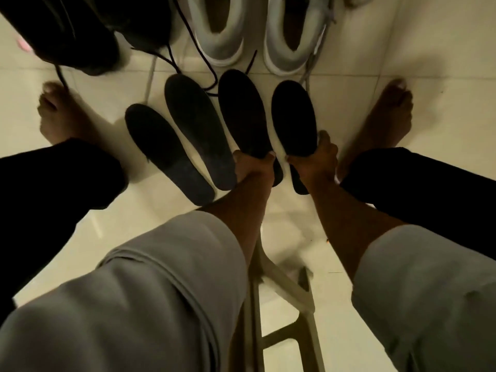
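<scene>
**Dark insoles in a row on a pale tiled floor (442, 63), two of them in hand**

At the far left a bare left foot (56, 111) rests on the tile, with a black trouser leg (53, 189) below it. Beyond the foot stand black shoes (80, 30), and their dark laces (204, 60) trail across the floor.

The far-left insole (166, 151) lies flat on the tile, tilted with its toe end up and to the left. The second insole (196, 130) lies just beside it and overlaps its edge.

The left hand (253, 163) comes out of a grey sleeve (161, 277) and grips the third insole (240, 111) near its heel end. The fingers curl round the edges and the thumb presses on the upper face. The toe end of this insole points away from the person, toward a pair of grey shoes (220, 36) at the top.

Close to its right, the right hand (314, 159) holds the fourth insole (294, 114) the same way. Its fingers wrap both edges near the heel, and the heel tip pokes out below the wrist. The two held insoles sit side by side, slightly apart. It is unclear whether their toe ends touch the floor.

Under the forearms, part of a pale stool (284, 285) shows. At the right, a bare right foot (386, 114) stands on the tile.
</scene>
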The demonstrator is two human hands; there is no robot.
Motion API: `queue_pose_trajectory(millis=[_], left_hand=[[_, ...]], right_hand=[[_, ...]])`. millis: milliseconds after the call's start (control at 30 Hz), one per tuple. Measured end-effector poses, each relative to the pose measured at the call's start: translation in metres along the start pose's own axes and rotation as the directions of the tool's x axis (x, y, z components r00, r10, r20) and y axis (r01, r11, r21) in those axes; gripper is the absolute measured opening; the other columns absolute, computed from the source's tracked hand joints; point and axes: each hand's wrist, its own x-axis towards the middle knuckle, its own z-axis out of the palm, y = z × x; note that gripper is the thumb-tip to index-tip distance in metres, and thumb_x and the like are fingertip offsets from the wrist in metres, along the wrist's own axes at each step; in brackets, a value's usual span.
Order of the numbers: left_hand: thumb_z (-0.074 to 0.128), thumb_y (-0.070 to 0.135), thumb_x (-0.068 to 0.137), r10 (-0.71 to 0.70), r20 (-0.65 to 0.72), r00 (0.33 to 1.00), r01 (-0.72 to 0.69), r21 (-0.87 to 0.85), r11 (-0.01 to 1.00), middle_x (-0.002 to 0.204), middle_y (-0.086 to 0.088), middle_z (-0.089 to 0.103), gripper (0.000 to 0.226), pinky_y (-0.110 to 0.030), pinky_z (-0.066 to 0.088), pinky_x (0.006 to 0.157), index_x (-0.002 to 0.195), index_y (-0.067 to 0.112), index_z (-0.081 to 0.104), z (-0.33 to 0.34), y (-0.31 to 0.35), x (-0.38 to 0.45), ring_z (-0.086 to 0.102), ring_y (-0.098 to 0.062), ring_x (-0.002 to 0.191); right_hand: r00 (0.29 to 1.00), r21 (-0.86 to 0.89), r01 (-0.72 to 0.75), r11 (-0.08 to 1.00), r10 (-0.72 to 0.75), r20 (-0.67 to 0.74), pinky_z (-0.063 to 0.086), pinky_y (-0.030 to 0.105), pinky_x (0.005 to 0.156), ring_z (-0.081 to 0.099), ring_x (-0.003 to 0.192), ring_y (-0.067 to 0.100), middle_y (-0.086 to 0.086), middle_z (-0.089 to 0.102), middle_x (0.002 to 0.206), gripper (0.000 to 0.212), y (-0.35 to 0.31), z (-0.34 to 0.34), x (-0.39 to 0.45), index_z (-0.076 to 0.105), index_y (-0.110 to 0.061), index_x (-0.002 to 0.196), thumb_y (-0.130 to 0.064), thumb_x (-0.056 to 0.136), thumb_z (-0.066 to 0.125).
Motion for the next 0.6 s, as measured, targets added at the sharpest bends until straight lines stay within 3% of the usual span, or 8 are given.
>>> queue_pose_trajectory(millis=[133, 233, 333, 467, 600], left_hand=[[0.076, 0.047, 0.079, -0.098, -0.11, 0.989, 0.093, -0.055, 0.994, 0.145, -0.016, 0.041, 0.087, -0.052, 0.041, 0.106, 0.143, 0.013, 0.027, 0.012, 0.003, 0.023, 0.045, -0.041, 0.13], [0.076, 0.041, 0.081, -0.058, -0.104, 0.993, 0.051, -0.068, 0.996, 0.137, -0.013, 0.05, 0.068, -0.048, 0.046, 0.102, 0.134, 0.014, 0.042, 0.009, -0.003, 0.026, 0.051, -0.037, 0.124], [0.071, 0.026, 0.088, 0.039, -0.107, 0.994, -0.05, -0.103, 0.993, 0.125, -0.012, 0.058, 0.042, -0.037, 0.047, 0.092, 0.121, 0.009, 0.051, -0.01, -0.008, 0.003, 0.057, -0.032, 0.113], [0.065, 0.015, 0.09, 0.278, -0.186, 0.942, -0.288, -0.028, 0.957, 0.1, -0.01, 0.057, 0.021, -0.029, 0.041, 0.073, 0.104, 0.011, 0.049, -0.052, -0.013, -0.048, 0.054, -0.025, 0.087], [0.058, 0.01, 0.093, 0.425, -0.183, 0.887, -0.449, -0.119, 0.886, 0.103, -0.004, 0.057, 0.022, -0.031, 0.048, 0.082, 0.114, 0.014, 0.051, -0.1, -0.021, -0.118, 0.057, -0.024, 0.096]], right_hand=[[0.997, -0.036, 0.0, 0.999, -0.003, -0.078, 0.047, 0.049, 0.094, 0.042, 0.121, 0.036, 0.014, 0.038, 0.134, 0.096, -0.001, 0.022, -0.002, 0.024, -0.019, 0.144, -0.038, 0.068, 0.081], [0.996, -0.026, 0.0, 1.0, -0.003, -0.087, 0.047, 0.049, 0.091, 0.043, 0.12, 0.036, 0.014, 0.038, 0.134, 0.092, -0.001, 0.021, -0.008, 0.025, -0.017, 0.143, -0.036, 0.07, 0.079], [0.997, -0.038, -0.007, 0.999, 0.004, -0.082, 0.046, 0.048, 0.089, 0.046, 0.117, 0.038, 0.014, 0.037, 0.133, 0.089, -0.003, 0.006, -0.032, 0.023, -0.016, 0.142, -0.034, 0.072, 0.075], [0.998, 0.023, 0.016, 1.0, -0.015, -0.057, 0.046, 0.049, 0.09, 0.048, 0.115, 0.041, 0.015, 0.036, 0.132, 0.087, -0.012, -0.02, -0.086, 0.021, -0.016, 0.141, -0.04, 0.073, 0.07], [0.991, 0.115, 0.091, 0.989, -0.078, -0.107, 0.046, 0.051, 0.093, 0.046, 0.115, 0.04, 0.014, 0.035, 0.132, 0.085, -0.03, -0.066, -0.149, 0.021, -0.018, 0.141, -0.046, 0.074, 0.066]])
